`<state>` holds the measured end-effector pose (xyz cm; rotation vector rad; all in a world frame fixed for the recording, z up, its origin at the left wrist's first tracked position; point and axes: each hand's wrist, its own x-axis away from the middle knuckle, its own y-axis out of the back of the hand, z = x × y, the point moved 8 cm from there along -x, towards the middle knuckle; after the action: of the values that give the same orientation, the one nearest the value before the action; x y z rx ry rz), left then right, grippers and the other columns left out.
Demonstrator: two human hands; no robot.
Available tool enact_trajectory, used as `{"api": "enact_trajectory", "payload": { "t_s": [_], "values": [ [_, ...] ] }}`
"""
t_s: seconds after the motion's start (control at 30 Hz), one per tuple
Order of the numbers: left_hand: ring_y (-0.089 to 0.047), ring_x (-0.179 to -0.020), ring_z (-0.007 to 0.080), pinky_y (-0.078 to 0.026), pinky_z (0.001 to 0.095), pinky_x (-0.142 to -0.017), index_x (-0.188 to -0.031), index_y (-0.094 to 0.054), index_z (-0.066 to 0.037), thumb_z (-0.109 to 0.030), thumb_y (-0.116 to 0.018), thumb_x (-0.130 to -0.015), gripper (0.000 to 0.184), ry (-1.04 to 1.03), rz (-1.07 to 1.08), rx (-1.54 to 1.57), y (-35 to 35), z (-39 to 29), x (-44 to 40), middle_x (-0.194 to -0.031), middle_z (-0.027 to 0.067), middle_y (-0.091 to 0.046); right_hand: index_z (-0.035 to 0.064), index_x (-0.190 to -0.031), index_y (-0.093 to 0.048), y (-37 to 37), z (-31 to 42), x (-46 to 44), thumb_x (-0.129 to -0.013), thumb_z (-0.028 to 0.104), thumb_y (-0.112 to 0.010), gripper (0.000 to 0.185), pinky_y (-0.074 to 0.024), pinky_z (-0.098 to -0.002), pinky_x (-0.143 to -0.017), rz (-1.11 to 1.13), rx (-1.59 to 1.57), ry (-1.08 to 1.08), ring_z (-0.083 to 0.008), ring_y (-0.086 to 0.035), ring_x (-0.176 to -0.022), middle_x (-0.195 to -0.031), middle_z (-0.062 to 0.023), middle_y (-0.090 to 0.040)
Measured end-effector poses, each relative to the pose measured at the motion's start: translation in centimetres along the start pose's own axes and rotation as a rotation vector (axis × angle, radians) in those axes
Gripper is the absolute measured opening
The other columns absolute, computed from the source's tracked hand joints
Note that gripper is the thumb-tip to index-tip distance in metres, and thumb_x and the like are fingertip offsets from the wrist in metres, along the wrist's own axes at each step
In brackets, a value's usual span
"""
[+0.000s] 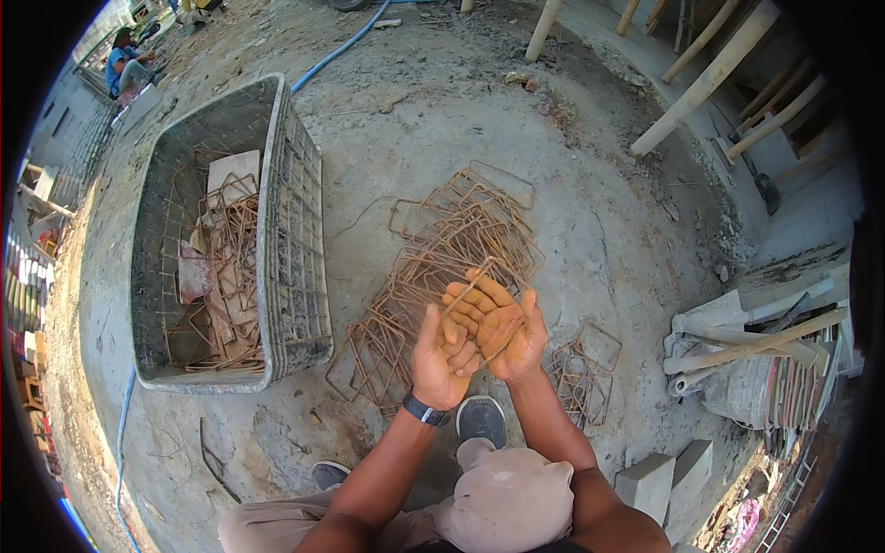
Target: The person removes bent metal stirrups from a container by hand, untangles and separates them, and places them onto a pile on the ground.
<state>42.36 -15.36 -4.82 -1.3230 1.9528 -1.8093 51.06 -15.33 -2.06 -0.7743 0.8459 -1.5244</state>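
While the crate (297, 240) holds rods (241, 221), left hand (446, 358) and right hand (509, 339), half-open, cradle wire (468, 292).

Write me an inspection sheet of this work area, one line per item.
Surface: grey concrete floor, rough and stained, with scattered debris.
Job's things: bent-wire frames piled loosely; a smaller pile to the right; one frame across the fingers.
Clutter: plastic crate holding wire pieces and flat scraps; two grey blocks at lower right.
Hands: left and right together, palms up; firmness of grip unclear.
Cables: nothing seen; a blue hose passes the crate.
Surroundings: slanting poles upper right; seated person far upper left.
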Motion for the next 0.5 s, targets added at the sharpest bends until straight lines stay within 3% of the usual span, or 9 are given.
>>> {"api": "enact_trajectory", "payload": {
  "t_s": [0.27, 0.37, 0.5],
  "values": [
    [-0.021, -0.042, 0.0069, -0.022, 0.0239, -0.041, -0.071, -0.049, -0.016, -0.056, -0.039, -0.106, 0.054, 0.002, 0.063, 0.05, 0.2, 0.2, -0.2, -0.056, -0.0072, -0.029, -0.0061, -0.148, -0.038, 0.4, 0.0, -0.1, -0.1, 0.065, -0.038, 0.085, -0.0409, -0.0519, -0.112, -0.011, -0.086, 0.001, -0.0407, -0.051, -0.133, -0.144, -0.03, -0.05],
    [-0.022, -0.043, 0.0071, -0.023, 0.0241, -0.041, -0.072, -0.049, -0.015, -0.056, -0.038, -0.106, 0.055, 0.001, 0.074, 0.058, 0.2, 0.2, -0.3, -0.056, -0.0068, -0.03, -0.0061, -0.145, -0.041, 1.6, -0.1, 0.0, -0.101, 0.064, -0.038, 0.083, -0.0446, -0.0497, -0.109, -0.111, -0.024, -0.017, -0.0386, -0.054, -0.129, -0.14, -0.029, -0.053],
    [-0.025, -0.043, 0.0072, -0.024, 0.0245, -0.043, -0.076, -0.052, -0.013, -0.055, -0.036, -0.107, 0.055, 0.03, 0.087, 0.06, 0.6, 0.3, -0.5, -0.057, -0.0061, -0.032, -0.0048, -0.136, -0.052, 3.8, 1.3, 0.6, -0.103, 0.05, -0.048, 0.064, -0.053, -0.04, -0.093, -0.285, 0.178, 0.033, -0.0302, -0.065, -0.111, -0.122, -0.0215, -0.065]
  ]
}}
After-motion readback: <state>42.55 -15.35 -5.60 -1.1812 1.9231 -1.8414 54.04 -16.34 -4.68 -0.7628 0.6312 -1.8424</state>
